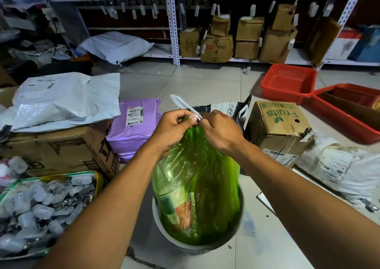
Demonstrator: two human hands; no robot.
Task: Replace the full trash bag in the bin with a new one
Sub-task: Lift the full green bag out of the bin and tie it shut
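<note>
Both hands meet at the gathered neck of the green bag [197, 186], which stands upright in the bin [164, 229], its body still seated inside the rim and its neck drawn up well above it; the left hand [174, 129] has its fingers curled round the bunched plastic at the top, thumb pressed against a white drawstring [185, 104]; the right hand [220, 131] pinches the same string just beside it, fingers bent in, though exactly which fingers hold the loop is hard to tell; a free length of string sticks out up and to the left, away from the person, past the left knuckles. The bag's long axis runs straight up from the bin to the hands, so the neck lies directly under the fingers and both hands are equally near; the likely step is finishing the tie, then a lift straight up along that axis, since a sideways pull would probably drag the bin or snag the thin plastic on its rim. No new bag is in sight.
</note>
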